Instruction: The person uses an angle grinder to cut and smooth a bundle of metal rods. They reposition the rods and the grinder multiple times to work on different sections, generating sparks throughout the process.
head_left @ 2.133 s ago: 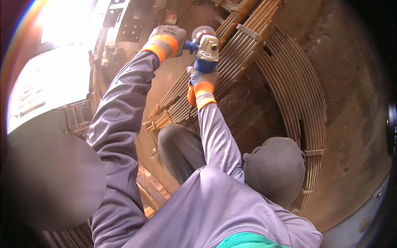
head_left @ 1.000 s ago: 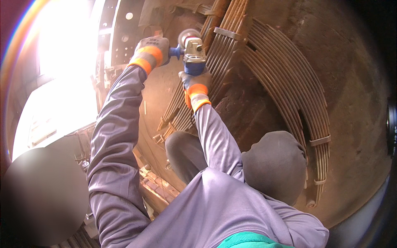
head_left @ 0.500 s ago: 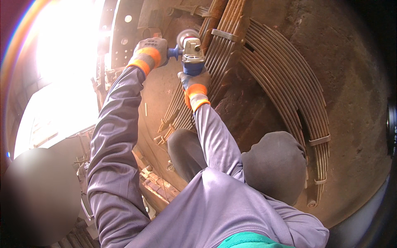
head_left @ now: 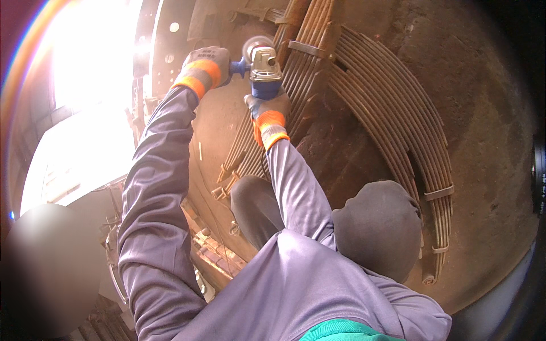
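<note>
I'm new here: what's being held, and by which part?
An angle grinder: the left hand grips its blue side handle, the right hand its body.

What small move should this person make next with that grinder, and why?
Perhaps ease the grinder slightly rightward: the left hand grips its side handle, the right hand its body, and its blurred disc sits just left of rusty metal strips, though contact is unclear.

Your angle grinder (head_left: pixel 265 73): silver head (head_left: pixel 263 61), blue body (head_left: pixel 266 89), pointing away from you, just left of leaf-spring stack (head_left: pixel 298 75). Disc (head_left: pixel 250 46) pale, blurred; contact with stack unclear. Blue side handle (head_left: pixel 238 67) in your left hand (head_left: pixel 206 67), body in your right hand (head_left: pixel 271 111). Stack: rusty brown, slanted, 1 grey band (head_left: pixel 307 48) across leaves.
</note>
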The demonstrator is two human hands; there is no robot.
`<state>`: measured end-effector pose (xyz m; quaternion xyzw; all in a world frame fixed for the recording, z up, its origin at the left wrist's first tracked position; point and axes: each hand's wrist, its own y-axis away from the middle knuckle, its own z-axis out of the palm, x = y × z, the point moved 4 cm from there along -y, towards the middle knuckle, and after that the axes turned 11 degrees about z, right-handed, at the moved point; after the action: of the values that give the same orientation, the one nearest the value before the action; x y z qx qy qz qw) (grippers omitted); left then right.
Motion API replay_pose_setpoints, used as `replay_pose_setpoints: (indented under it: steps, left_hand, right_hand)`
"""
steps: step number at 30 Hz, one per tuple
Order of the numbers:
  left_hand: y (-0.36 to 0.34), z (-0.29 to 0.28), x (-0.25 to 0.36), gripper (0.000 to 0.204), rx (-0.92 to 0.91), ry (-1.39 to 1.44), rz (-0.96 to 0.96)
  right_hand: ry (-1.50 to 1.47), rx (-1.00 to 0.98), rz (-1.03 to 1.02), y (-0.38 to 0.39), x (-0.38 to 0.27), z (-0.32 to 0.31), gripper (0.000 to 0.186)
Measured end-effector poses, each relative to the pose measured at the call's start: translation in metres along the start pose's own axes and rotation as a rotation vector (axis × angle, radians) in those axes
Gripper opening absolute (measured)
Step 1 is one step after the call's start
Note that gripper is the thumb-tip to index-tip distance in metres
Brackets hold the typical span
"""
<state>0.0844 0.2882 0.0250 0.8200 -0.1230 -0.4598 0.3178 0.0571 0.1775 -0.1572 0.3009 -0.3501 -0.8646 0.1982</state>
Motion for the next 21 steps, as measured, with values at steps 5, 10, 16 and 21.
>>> replay_pose_setpoints:
  steps: [5,10,16,21]
  left_hand:
    - [0.0002,0.0039,-0.0009,0.025,0.013,-0.003,-0.005]
    - [0.0028,0.0034,0.0001,0.025,0.019,-0.007,0.004]
    - [0.001,0.0025,0.001,0.026,0.011,0.005,-0.03]
    - [0.0025,0.0,0.0048,0.026,-0.003,-0.005,-0.063]
  right_hand:
    - [-0.005,-0.002,-0.009,0.0003,0.004,0.0001,0.035]
    - [0.011,-0.002,0.009,0.0034,0.0002,-0.0003,0.037]
    - [0.013,0.016,-0.026,0.002,-0.002,-0.0015,0.037]
    - [0.038,0.026,-0.016,0.0015,-0.0011,-0.0005,0.039]
